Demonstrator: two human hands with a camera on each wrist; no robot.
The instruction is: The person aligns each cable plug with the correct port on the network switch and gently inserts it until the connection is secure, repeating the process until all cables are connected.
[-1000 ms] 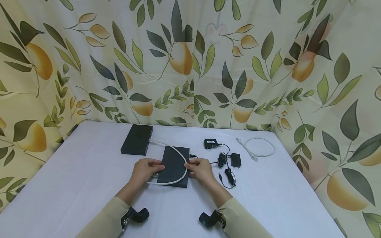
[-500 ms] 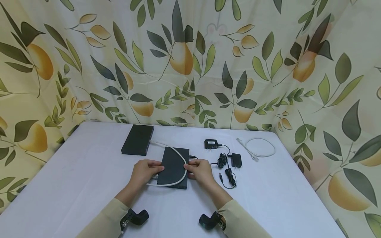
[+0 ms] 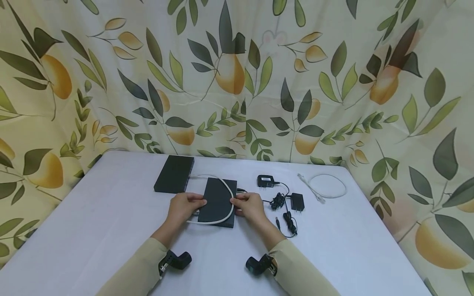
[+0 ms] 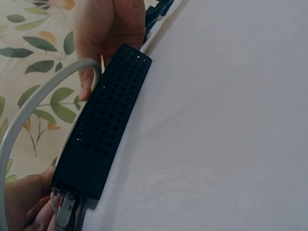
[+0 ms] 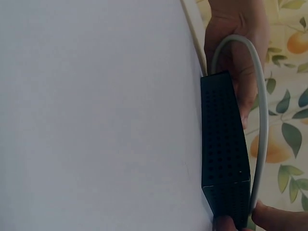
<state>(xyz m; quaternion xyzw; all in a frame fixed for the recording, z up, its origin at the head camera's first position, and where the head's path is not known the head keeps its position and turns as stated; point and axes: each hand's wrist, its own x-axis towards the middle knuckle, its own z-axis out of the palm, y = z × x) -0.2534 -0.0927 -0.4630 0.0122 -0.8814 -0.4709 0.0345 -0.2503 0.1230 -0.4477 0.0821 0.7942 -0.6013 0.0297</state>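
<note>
While the left hand [image 3: 182, 209] and right hand [image 3: 249, 206] grip opposite edges of the black box [image 3: 217, 201] at mid-table, a white cable [image 3: 226, 214] arcs over it. Bare tablecloth [image 3: 92, 230] lies left and near; adapters [image 3: 282, 199] crowd the right. Grip unchanged from earlier. Only the wrist views show the perforated side [image 4: 103, 130].

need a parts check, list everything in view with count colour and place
flat box: 1, black, table centre, gripped at both sides
second flat box: 1, black, behind and left of the first
cable: 1, white, arcs over the near box
power adapters: 2, black, cords tangled, right of the boxes
coiled cable: 1, white, far right
table: 1, white
curtain: leaf and fruit print, behind
left hand, right hand: 2, beige sleeves
</note>
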